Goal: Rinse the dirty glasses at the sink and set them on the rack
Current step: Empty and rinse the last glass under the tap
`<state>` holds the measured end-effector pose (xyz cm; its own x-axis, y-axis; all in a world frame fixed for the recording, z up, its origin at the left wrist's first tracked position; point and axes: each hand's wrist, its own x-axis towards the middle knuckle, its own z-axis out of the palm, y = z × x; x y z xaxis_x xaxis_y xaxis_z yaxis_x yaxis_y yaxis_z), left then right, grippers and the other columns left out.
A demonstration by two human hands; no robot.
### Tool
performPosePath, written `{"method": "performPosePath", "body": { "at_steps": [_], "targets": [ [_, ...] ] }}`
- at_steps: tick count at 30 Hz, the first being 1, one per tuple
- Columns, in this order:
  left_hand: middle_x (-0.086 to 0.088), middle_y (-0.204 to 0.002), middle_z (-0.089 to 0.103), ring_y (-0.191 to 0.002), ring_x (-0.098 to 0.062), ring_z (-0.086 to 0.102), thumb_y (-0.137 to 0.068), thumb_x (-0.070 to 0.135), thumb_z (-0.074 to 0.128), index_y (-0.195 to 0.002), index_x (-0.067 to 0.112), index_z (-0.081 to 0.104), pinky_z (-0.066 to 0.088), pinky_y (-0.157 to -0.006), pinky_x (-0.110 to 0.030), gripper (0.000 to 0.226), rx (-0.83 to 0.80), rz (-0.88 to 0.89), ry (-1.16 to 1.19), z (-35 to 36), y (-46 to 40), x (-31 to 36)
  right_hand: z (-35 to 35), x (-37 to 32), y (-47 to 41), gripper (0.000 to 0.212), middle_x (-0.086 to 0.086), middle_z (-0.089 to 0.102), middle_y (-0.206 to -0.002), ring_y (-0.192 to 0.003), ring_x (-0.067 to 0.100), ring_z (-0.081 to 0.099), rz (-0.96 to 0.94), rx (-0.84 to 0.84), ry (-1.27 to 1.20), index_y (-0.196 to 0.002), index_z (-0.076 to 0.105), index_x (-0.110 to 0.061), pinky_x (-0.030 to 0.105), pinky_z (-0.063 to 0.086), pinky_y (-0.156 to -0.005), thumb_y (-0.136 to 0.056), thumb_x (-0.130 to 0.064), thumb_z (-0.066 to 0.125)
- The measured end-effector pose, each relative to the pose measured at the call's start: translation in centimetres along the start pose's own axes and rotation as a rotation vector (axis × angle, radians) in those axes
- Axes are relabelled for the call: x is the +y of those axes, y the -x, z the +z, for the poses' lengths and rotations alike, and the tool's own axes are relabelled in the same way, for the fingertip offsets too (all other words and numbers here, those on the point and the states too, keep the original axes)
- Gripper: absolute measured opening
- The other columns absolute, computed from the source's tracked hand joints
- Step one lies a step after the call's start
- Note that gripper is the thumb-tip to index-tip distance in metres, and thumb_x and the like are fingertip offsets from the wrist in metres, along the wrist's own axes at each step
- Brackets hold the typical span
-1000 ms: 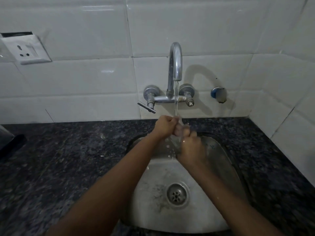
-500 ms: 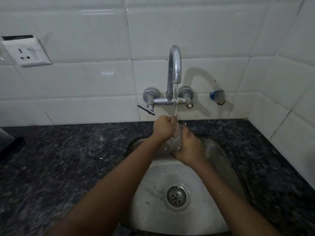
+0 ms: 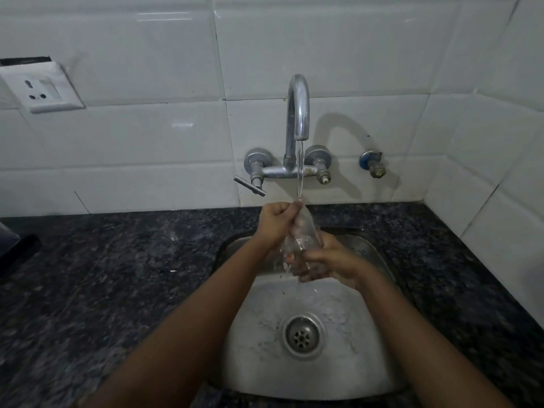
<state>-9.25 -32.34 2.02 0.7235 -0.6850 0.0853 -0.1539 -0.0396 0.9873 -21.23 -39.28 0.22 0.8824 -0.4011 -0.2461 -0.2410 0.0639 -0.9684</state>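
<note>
Both hands over the far half of the sink (image 3: 338,375), under the tap (image 3: 298,113). Water stream (image 3: 300,172) runs from the spout and lands at the top of the left hand (image 3: 275,223).

Glass (image 3: 303,240) is clear and wet, so its outline is hard to read. It looks tilted, one end up at the left hand, the other down at the right hand (image 3: 323,260). Can't tell which end is the rim.

Left hand: fingers curled tight round the upper end of the glass, knuckles toward the camera. Fingertips hidden behind the fist.

Right hand: cupped round the lower end of the glass, fingers curled, seen partly through the glass and blurred. Exact contact points not readable.

Both forearms run in from the near edge, cut off by the frame.

Sink is steel, drain (image 3: 300,335) in the near middle, wet patches around it. Its far rim is hidden behind the hands.

Dark speckled counter (image 3: 117,275) surrounds the sink. Near parts are smeared with blur. A dark object (image 3: 14,245) at the far left edge is cut off, can't identify it.

White tiled wall behind. Socket (image 3: 38,89) at far left. Tap lever (image 3: 250,185) sticks out on the left side, small valve (image 3: 372,164) right of the tap.

No rack in frame.
</note>
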Motion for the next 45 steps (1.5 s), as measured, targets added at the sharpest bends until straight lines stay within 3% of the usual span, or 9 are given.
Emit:
{"method": "performPosePath", "body": {
  "at_steps": [4, 7, 11, 19, 26, 32, 35, 40, 45],
  "targets": [
    [-0.013, -0.065, 0.062, -0.058, -0.020, 0.059, -0.095, 0.028, 0.050, -0.066, 0.010, 0.059, 0.052, -0.065, -0.033, 0.036, -0.026, -0.093, 0.237, -0.9, -0.3, -0.6, 0.9, -0.2, -0.3, 0.075, 0.002, 0.037, -0.144, -0.116, 0.031, 0.053, -0.056, 0.019, -0.059, -0.144, 0.019, -0.037, 0.046, 0.058, -0.066, -0.081, -0.055, 0.057],
    [-0.017, -0.127, 0.055, -0.114, -0.031, 0.056, -0.097, 0.037, 0.040, -0.115, 0.018, 0.056, 0.045, -0.099, -0.054, 0.031, -0.078, -0.184, 0.365, -0.9, 0.4, -0.7, 1.5, -0.6, -0.9, 0.052, -0.010, 0.017, -0.155, -0.137, 0.026, 0.031, -0.202, 0.164, 0.131, -0.140, 0.014, -0.054, 0.044, 0.046, -0.092, -0.092, -0.060, 0.029],
    [-0.008, -0.158, 0.010, -0.136, -0.037, 0.034, -0.098, 0.049, 0.022, -0.145, 0.043, -0.009, 0.041, -0.100, -0.057, 0.057, -0.173, -0.180, 0.253, 0.6, 3.5, -1.3, 2.6, -0.5, -1.7, 0.049, -0.006, 0.031, -0.152, -0.130, 0.024, 0.043, -0.271, 0.328, 0.203, -0.139, 0.015, -0.052, 0.047, 0.041, -0.102, -0.091, -0.062, 0.023],
    [-0.014, -0.141, 0.045, -0.119, -0.030, 0.054, -0.090, 0.065, 0.025, -0.140, 0.039, 0.029, 0.050, -0.093, -0.052, 0.056, 0.011, -0.117, 0.120, 0.6, 3.3, -3.9, 1.1, -1.4, -2.8, 0.022, 0.005, 0.035, -0.123, -0.117, 0.021, 0.040, -0.402, 0.322, 0.624, -0.110, 0.051, -0.025, 0.035, 0.038, -0.096, -0.098, -0.038, 0.037],
    [-0.013, -0.113, 0.065, -0.096, -0.027, 0.066, -0.078, 0.060, 0.058, -0.126, 0.010, 0.054, 0.056, -0.081, -0.042, 0.070, -0.408, -0.260, 0.288, -2.7, 1.2, -2.4, -0.9, -3.8, -2.6, 0.030, 0.003, 0.064, -0.071, -0.065, 0.007, 0.060, -0.458, 0.176, 0.281, -0.078, 0.065, -0.015, 0.023, 0.048, -0.070, -0.098, -0.022, 0.044],
    [-0.009, -0.114, 0.062, -0.100, -0.026, 0.061, -0.059, 0.031, 0.085, -0.123, 0.013, 0.041, 0.053, -0.080, -0.038, 0.079, 0.038, 0.089, -0.734, -0.9, 1.6, -2.6, 2.8, -5.5, -5.0, 0.033, 0.017, 0.071, -0.089, -0.086, 0.031, 0.065, -0.163, 0.641, 0.562, -0.083, 0.071, -0.005, 0.034, 0.049, -0.075, -0.094, -0.030, 0.051],
    [-0.010, -0.103, 0.063, -0.093, -0.026, 0.061, -0.060, 0.026, 0.083, -0.114, 0.008, 0.047, 0.053, -0.070, -0.028, 0.067, 0.144, -0.045, -0.395, -1.5, 0.7, -3.1, 3.1, -4.4, -4.3, 0.024, 0.013, 0.070, -0.092, -0.086, 0.026, 0.063, -0.379, 0.377, 0.694, -0.091, 0.067, -0.006, 0.045, 0.050, -0.083, -0.095, -0.024, 0.051],
    [-0.001, -0.079, 0.068, -0.069, -0.013, 0.066, -0.045, 0.014, 0.078, -0.098, 0.005, 0.059, 0.051, -0.061, -0.022, 0.057, -0.394, -0.139, -0.017, -4.4, -0.5, -4.5, 0.4, -3.7, -3.2, 0.023, 0.021, 0.069, -0.091, -0.086, 0.032, 0.065, -0.412, 0.074, 0.530, -0.095, 0.066, 0.003, 0.041, 0.051, -0.079, -0.095, -0.012, 0.050],
    [-0.006, -0.115, 0.057, -0.104, -0.023, 0.054, -0.070, 0.026, 0.074, -0.120, 0.014, 0.043, 0.051, -0.079, -0.041, 0.060, 0.234, 0.043, -0.595, 1.5, 2.5, -4.6, 3.5, -3.5, -4.6, 0.035, 0.016, 0.066, -0.073, -0.073, 0.030, 0.062, -0.354, 0.658, 0.631, -0.081, 0.068, -0.002, 0.031, 0.041, -0.063, -0.095, -0.028, 0.049]
  ]
}}
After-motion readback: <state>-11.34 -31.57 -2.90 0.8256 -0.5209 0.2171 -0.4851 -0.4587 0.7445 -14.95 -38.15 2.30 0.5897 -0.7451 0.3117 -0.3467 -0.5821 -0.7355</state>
